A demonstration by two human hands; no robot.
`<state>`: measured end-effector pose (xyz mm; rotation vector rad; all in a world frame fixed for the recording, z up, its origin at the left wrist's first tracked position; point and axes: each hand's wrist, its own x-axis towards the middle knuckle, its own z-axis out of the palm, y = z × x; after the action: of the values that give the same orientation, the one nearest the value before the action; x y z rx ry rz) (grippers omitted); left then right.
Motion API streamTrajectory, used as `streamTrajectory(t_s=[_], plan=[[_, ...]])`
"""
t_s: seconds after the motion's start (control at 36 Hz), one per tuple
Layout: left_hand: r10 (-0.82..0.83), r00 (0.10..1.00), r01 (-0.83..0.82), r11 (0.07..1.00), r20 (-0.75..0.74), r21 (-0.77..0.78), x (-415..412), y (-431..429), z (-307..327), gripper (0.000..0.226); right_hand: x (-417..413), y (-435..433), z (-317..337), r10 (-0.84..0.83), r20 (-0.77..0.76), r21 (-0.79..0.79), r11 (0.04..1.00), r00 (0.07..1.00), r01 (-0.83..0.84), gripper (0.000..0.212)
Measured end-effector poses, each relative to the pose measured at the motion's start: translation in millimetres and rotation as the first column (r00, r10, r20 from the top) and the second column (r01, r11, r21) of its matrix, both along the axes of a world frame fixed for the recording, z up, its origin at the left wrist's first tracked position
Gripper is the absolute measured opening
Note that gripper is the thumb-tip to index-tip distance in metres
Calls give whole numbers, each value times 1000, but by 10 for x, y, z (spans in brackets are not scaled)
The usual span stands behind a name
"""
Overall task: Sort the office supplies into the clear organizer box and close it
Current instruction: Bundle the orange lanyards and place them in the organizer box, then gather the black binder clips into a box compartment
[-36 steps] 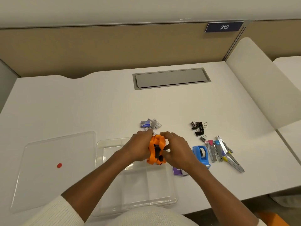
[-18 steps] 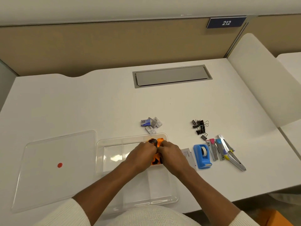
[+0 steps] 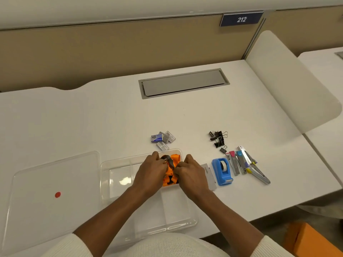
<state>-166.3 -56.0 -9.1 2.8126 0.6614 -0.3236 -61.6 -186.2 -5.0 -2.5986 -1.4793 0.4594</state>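
The clear organizer box (image 3: 118,175) lies open on the desk in front of me. A folded orange lanyard (image 3: 173,166) with a black clip sits in its far right compartment. My left hand (image 3: 151,173) and my right hand (image 3: 191,175) press on the lanyard from either side, fingers closed on it. The clear lid (image 3: 52,197), with a red dot sticker, lies flat to the left of the box.
Staple boxes (image 3: 163,139) lie just behind the box. To the right sit a grey card (image 3: 208,175), a blue tape dispenser (image 3: 222,171), black binder clips (image 3: 218,139) and several staplers (image 3: 245,164). A grey cable hatch (image 3: 183,83) is set into the desk's back.
Both hands brought the orange lanyard down from above the box into its far right compartment and now hold it there.
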Motion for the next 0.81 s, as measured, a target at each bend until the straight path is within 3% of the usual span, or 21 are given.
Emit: streamTrajectory(t_s=[0.14,0.25,0.33,0.42,0.5,0.81], plan=[[-75,997,76,995,-15,60,86,-13,42,24,113,-17,4,7,-70,63,998,998,-2,22],[-113,993,111,991,25,72,216,0,220,24,319,-143,166,-275,-229,274,902,934,333,15],[-53,994,51,999,101,19,370,-20,374,22,613,-267,243,-435,-240,354,793,868,495,17],[-66,976,74,997,205,-35,629,-42,453,23,997,-326,274,-566,-236,250,750,790,613,33],[-166,963,180,983,214,-45,1000,-23,441,29,1334,-332,255,-625,-173,152,747,762,647,36],[-401,916,401,916,9,9,2274,14,87,76,1957,-252,14,-646,-161,-89,762,746,641,62]])
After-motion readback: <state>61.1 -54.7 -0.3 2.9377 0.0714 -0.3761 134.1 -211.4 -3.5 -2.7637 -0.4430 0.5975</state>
